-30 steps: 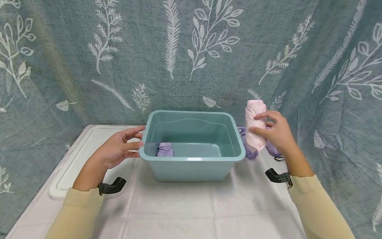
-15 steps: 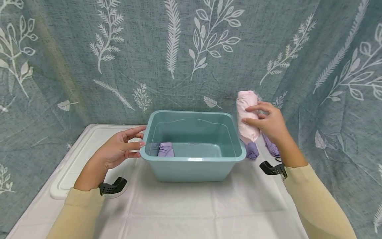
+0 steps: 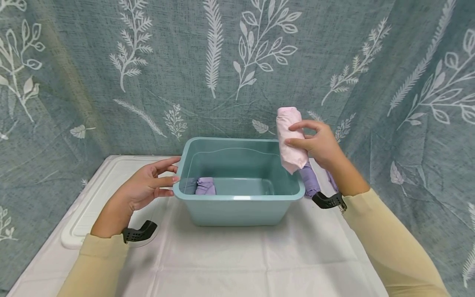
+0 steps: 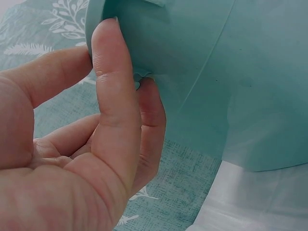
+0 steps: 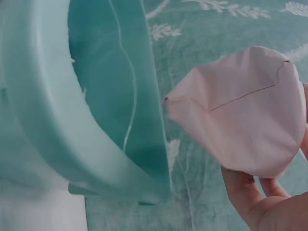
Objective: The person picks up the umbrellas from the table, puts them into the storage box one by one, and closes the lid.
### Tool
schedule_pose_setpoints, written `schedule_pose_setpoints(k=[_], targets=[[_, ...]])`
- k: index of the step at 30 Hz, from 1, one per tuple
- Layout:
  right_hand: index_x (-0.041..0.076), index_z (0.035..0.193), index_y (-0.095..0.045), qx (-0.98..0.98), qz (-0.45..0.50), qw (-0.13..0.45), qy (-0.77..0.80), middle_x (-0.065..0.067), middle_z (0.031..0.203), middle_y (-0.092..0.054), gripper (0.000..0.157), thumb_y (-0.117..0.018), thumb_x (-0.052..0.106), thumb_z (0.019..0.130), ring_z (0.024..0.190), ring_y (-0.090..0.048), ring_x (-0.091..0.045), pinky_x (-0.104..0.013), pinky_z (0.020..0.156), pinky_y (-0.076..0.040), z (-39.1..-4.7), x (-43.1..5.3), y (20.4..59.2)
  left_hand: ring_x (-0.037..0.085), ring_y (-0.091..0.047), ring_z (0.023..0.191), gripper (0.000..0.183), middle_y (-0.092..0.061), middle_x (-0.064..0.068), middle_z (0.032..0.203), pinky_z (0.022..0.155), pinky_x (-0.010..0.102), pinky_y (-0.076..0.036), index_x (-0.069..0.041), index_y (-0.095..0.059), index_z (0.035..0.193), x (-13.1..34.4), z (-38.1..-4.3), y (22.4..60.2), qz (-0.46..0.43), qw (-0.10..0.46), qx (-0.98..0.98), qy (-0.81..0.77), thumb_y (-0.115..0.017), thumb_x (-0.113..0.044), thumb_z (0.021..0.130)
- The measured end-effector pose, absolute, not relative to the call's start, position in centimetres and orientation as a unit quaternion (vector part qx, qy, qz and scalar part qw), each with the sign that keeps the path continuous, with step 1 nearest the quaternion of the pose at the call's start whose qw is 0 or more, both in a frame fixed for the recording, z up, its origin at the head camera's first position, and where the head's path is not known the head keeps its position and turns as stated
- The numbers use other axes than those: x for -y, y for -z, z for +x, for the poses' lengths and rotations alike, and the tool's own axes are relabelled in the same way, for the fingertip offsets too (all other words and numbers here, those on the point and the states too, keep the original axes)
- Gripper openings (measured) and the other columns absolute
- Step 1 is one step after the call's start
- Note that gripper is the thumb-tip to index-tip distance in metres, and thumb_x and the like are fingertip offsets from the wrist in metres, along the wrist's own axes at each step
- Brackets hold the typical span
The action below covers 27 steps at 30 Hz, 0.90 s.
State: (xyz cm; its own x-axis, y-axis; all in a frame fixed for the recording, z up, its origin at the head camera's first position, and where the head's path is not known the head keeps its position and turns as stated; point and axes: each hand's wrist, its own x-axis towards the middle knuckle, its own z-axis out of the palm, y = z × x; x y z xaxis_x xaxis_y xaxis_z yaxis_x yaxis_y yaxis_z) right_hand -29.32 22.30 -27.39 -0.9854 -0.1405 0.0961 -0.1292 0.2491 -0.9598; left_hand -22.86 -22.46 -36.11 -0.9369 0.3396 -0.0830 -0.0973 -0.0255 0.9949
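Note:
A teal plastic tub stands upright mid-table. My left hand touches its left end, thumb and fingertips at the outer side of the rim. My right hand pinches a pink fabric roll between thumb and fingers. The roll stands nearly upright, overlapping the tub's back right corner in the head view. In the right wrist view the pink roll's seamed end shows beside the tub opening. Inside the tub, at the left end, lies a small purple bundle.
A white lid lies on the white-covered table, left of the tub. To its right is a purple fabric roll, with more purple fabric partly behind my right arm. A patterned blue-green curtain hangs behind.
My right hand has carried the pink roll left and upward, from beside the tub to its right rim. The left hand stays at the tub's left end.

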Motion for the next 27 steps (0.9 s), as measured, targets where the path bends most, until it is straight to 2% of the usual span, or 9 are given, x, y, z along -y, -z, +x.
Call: schedule_pose_setpoints(k=[5,9,15,21,27], targets=[[0.009,0.114,-0.071,-0.774,-0.082,0.024,0.628,-0.011,0.153,-0.040,0.031,-0.081,0.000,0.086,0.097,-0.067,-0.022,-0.029,0.071,-0.062,-30.0,-21.1,27.3,0.012,-0.071,0.084,0.074,-0.049,0.005,0.124,0.072,0.028,-0.063,-0.008,-0.029,0.162,22.4,-22.9,36.1,0.090,0.155,-0.679,-0.712,-0.066,-0.004,0.099],[0.010,0.112,-0.070,-0.766,-0.075,0.061,0.635,-0.014,0.151,-0.040,0.030,-0.079,-0.001,0.086,0.094,-0.067,-0.023,-0.030,0.072,-0.063,-30.4,-20.2,27.3,0.011,-0.071,0.085,0.074,-0.049,0.004,0.124,0.072,0.028,-0.063,-0.008,-0.028,0.162,22.4,-22.9,36.2,0.092,0.155,-0.681,-0.710,-0.066,-0.003,0.099],[0.007,0.120,-0.066,-0.782,-0.076,0.114,0.608,-0.012,0.154,-0.038,0.035,-0.078,0.002,0.088,0.088,-0.068,-0.021,-0.030,0.069,-0.062,-30.7,-18.9,27.1,0.011,-0.071,0.085,0.074,-0.049,0.004,0.124,0.072,0.027,-0.063,-0.008,-0.029,0.162,22.5,-22.9,36.1,0.092,0.156,-0.679,-0.712,-0.066,-0.004,0.099],[0.006,0.119,-0.066,-0.785,-0.083,0.157,0.594,-0.008,0.133,-0.044,0.035,-0.080,0.003,0.087,0.067,-0.065,-0.018,-0.028,0.056,-0.057,-31.1,-17.5,27.1,0.011,-0.071,0.084,0.074,-0.050,0.004,0.124,0.072,0.027,-0.063,-0.008,-0.027,0.163,22.5,-22.9,36.2,0.091,0.157,-0.682,-0.708,-0.065,-0.004,0.100],[0.010,0.115,-0.068,-0.788,-0.070,0.205,0.577,-0.009,0.118,-0.051,0.035,-0.084,0.005,0.084,0.076,-0.067,-0.021,-0.030,0.060,-0.059,-31.5,-16.5,27.1,0.010,-0.071,0.085,0.074,-0.050,0.004,0.124,0.073,0.028,-0.063,-0.008,-0.027,0.163,22.5,-23.0,36.1,0.094,0.159,-0.682,-0.708,-0.065,-0.004,0.100]])
